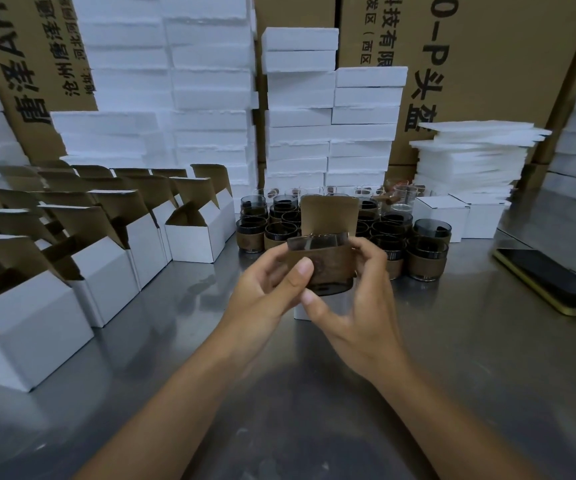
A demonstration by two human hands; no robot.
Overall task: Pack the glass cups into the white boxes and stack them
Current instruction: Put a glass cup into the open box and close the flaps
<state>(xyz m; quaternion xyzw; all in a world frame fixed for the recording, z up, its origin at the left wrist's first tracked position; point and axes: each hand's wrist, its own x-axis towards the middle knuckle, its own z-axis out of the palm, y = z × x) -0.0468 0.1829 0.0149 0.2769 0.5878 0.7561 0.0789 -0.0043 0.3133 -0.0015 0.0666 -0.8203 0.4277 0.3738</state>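
Two hands meet in the middle of the head view, and both hold one glass cup (328, 265). The cup has a brown band round it and its clear rim is on top. The left hand (269, 289) curls its fingers round the cup's left side, with the thumb pressed on the front of the band. The right hand (362, 299) curls its fingers round the right side, and its thumb touches the cup's bottom edge. The cup is right in front of an open white box (299, 312) that stands on the shiny worktop (452, 358); the box's brown flap (328, 211) stands up behind the cup. I cannot tell if the cup is partly in the box. More glass cups (428, 244) stand close together behind the hands. Many open boxes (189, 237) sit in rows on the left. Shut white boxes (297, 116) are piled high at the back, and two more shut boxes (442, 216) sit to the right of the cups. A pile of thin white sheets (470, 157) is behind those. A dark phone (549, 285) lies flat on the right. Big brown cartons (504, 64) stand at the very back.
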